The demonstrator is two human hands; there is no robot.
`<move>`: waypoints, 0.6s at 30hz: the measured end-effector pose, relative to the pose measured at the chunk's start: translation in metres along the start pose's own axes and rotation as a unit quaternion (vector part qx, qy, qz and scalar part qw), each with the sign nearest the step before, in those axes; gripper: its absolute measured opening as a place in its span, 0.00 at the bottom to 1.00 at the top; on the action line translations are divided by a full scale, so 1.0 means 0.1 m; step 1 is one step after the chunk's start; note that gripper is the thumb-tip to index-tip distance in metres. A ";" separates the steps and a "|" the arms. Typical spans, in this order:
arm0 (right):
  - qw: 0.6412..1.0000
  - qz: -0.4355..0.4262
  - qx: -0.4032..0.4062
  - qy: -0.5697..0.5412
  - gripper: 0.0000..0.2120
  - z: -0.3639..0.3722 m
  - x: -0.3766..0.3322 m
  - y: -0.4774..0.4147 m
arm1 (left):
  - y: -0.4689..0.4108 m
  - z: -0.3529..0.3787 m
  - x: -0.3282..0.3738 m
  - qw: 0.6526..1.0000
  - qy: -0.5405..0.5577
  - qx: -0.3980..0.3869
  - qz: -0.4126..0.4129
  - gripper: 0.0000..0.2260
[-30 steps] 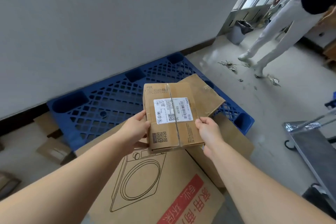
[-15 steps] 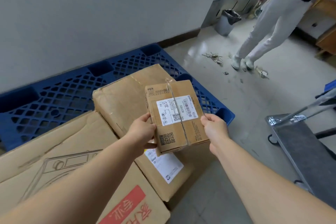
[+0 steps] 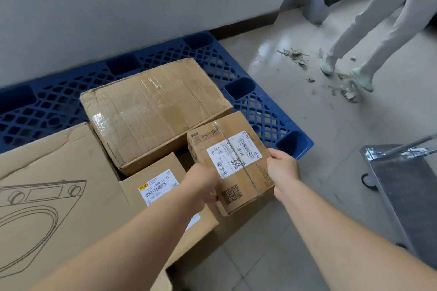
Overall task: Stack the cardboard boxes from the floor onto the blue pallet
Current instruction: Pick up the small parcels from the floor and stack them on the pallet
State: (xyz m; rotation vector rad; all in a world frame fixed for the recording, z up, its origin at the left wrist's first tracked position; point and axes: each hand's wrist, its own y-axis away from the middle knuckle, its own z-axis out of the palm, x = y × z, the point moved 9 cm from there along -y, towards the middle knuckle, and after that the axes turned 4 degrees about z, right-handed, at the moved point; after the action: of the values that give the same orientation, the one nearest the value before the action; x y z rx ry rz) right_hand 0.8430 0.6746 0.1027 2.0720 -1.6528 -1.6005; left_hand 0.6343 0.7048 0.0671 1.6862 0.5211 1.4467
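Grips the small box [image 3: 233, 163] by two opposite edges: left hand [image 3: 203, 185] curled round the near-left edge, right hand [image 3: 282, 169] on the right edge with the thumb on top, fingers of both clamped on the cardboard. Holds it tilted, white label up, at the near right corner of the blue pallet [image 3: 260, 106]. Cannot tell about contact under the box.

Leaves only a narrow gap to the large taped box [image 3: 153, 111] just behind and to the left, lying on the pallet. Borders on the left a labelled box [image 3: 160, 186], tucked against the taped box's near side and beside the big carton [image 3: 59, 184] printed with a washing-machine drawing.

Finds bare blue lattice behind and to the right of the taped box, right up to the pallet's far edge along the grey wall [image 3: 118, 7].

Has free room to the right: pale, glossy tiled floor [image 3: 307, 125], with paper scraps [image 3: 295, 56] scattered farther off. Takes in a metal cart [image 3: 406, 184] at the right border, apart from the pallet corner. Takes in also a grey bin [image 3: 324, 2] at the far wall and, near it, another person's legs [image 3: 378, 30] in light trousers.
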 end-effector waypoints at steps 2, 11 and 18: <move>1.000 0.013 -0.015 0.013 0.14 0.11 0.09 -0.12 | -0.04 0.00 -0.04 0.999 -0.028 0.001 -0.022 0.08; 0.998 0.035 -0.037 0.046 0.12 0.46 0.23 -0.45 | -0.17 0.00 -0.03 0.990 0.108 0.028 -0.087 0.18; 0.993 0.006 -0.028 0.111 0.16 0.54 0.20 -0.54 | -0.14 -0.02 -0.02 0.973 0.183 0.061 -0.127 0.24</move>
State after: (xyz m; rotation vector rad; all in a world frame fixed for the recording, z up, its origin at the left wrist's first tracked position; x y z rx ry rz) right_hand 0.8398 0.7108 0.0330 2.1178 -1.5258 -1.3399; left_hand 0.6346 0.7118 0.0545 1.3840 1.0090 1.5630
